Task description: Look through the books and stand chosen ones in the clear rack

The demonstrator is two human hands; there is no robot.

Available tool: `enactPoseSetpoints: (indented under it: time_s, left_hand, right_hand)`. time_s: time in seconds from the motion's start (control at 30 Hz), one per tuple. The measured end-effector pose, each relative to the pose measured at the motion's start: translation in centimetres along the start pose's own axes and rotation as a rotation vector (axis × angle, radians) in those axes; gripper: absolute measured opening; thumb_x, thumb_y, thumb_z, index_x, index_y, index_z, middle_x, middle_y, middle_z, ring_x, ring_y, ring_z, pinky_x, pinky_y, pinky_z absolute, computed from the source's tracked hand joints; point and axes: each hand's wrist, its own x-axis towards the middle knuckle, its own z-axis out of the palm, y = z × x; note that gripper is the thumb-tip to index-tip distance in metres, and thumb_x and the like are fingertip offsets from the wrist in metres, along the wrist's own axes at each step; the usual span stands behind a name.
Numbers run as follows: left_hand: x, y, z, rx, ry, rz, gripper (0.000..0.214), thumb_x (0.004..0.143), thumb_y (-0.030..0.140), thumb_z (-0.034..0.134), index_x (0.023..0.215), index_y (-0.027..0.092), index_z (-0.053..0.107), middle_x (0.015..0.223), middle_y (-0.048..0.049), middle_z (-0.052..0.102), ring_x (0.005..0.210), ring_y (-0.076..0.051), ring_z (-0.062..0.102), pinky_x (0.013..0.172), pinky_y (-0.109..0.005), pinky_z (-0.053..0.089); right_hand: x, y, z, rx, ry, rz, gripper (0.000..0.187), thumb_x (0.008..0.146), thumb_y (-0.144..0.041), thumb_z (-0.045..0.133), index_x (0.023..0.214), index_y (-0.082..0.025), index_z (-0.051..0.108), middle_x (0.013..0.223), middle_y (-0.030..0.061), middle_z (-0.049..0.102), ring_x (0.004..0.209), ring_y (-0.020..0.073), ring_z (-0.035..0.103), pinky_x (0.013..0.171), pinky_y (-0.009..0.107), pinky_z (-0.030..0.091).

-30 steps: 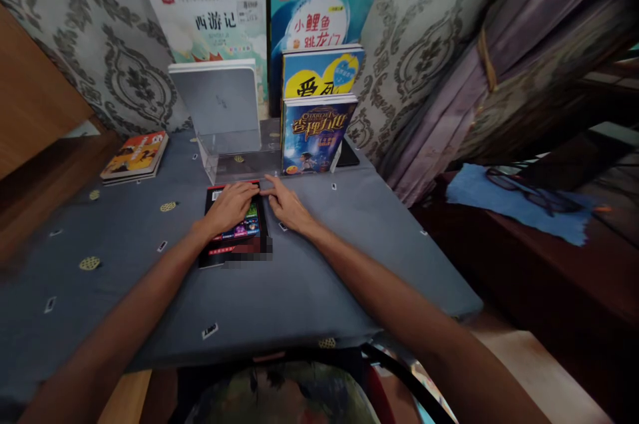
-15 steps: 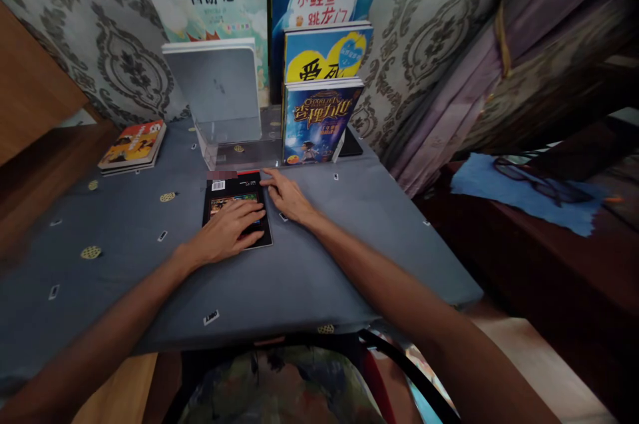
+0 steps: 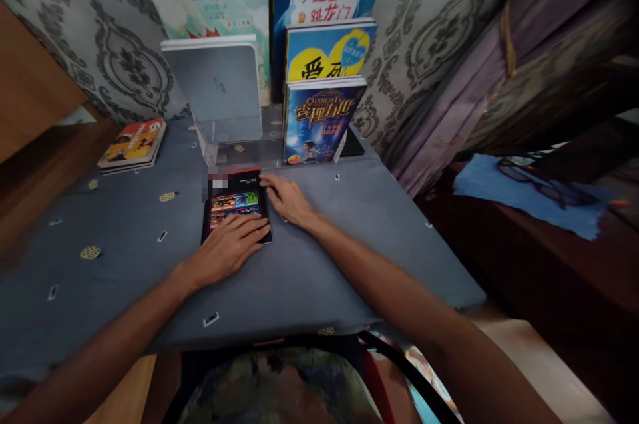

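Observation:
A black book [image 3: 234,202] with a red top edge and small colourful pictures lies on the cloth-covered table [image 3: 339,264]. My left hand [image 3: 233,237] rests flat across its lower half, fingers stretched to the right and hiding part of the pictures. At the upper right edge of the book, the fingertips of my right hand [image 3: 289,201] touch the cover. Those fingers are loosely bent and hold nothing that I can see. Just behind the book is a clear acrylic stand [image 3: 244,151].
Books stand upright at the back, among them a blue book [image 3: 317,124], a yellow-and-blue book [image 3: 327,51] and a grey-covered one [image 3: 219,91]. A small stack of orange books [image 3: 132,144] lies at left. Glasses [image 3: 544,181] rest on a blue cloth [image 3: 539,204] at right.
My left hand has slid slightly down the black book, uncovering more of its pictures. My right hand stays at the upper right edge, almost unmoved.

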Motion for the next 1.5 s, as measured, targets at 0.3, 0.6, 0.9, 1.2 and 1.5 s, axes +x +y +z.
enactPoseSetpoints:
  time_s: [0.3,0.6,0.9,1.2,1.5]
  left_hand:
    - [0.1,-0.2,0.0,0.036,0.012,0.0,0.037,0.103,0.033,0.038,0.128,0.019,0.061,0.128,-0.0089,0.067,0.123,-0.022,0.058,0.1,-0.041,0.048]
    - [-0.3,0.5,-0.4,0.106,0.012,0.008,0.033,0.102,0.026,0.04,0.127,0.02,0.061,0.123,-0.0099,0.066,0.119,-0.023,0.058,0.099,-0.044,0.049]
    - [-4.6,1.0,-3.0,0.26,0.061,-0.037,0.027,0.099,0.018,0.045,0.118,0.018,0.063,0.111,-0.0087,0.069,0.105,-0.023,0.061,0.088,-0.038,0.05]
    - [-9.0,0.6,-3.8,0.245,0.176,-0.249,0.019,0.096,0.021,0.051,0.104,0.02,0.068,0.097,-0.0058,0.072,0.087,-0.021,0.062,0.081,-0.039,0.049]
    - [-5.9,1.7,-2.8,0.091,0.118,-0.103,0.031,0.097,0.019,0.048,0.123,0.019,0.065,0.109,-0.0104,0.071,0.104,-0.023,0.063,0.087,-0.04,0.052]
  right_hand:
    - [-0.1,-1.0,-0.3,-0.063,0.04,-0.067,0.032,0.093,-0.013,0.048,0.119,-0.021,0.065,0.099,0.0049,0.074,0.096,0.0198,0.064,0.094,0.037,0.046]
    - [-0.8,-2.9,-0.6,-0.088,-0.082,-0.126,0.028,0.095,-0.017,0.049,0.114,-0.022,0.069,0.104,0.0046,0.074,0.095,0.0188,0.066,0.092,0.034,0.045]
    - [-0.6,-2.8,-0.8,-0.012,-0.086,-0.054,0.027,0.094,-0.018,0.05,0.113,-0.021,0.07,0.104,0.0053,0.075,0.093,0.0188,0.067,0.085,0.031,0.048]
    - [-0.5,-2.6,-0.7,0.02,-0.083,-0.011,0.027,0.093,-0.019,0.052,0.112,-0.023,0.071,0.098,0.003,0.075,0.084,0.0167,0.066,0.075,0.028,0.047]
    - [-0.4,-2.3,-0.6,0.073,-0.067,-0.001,0.028,0.092,-0.018,0.052,0.111,-0.021,0.072,0.09,0.0017,0.075,0.076,0.0147,0.065,0.073,0.027,0.046]
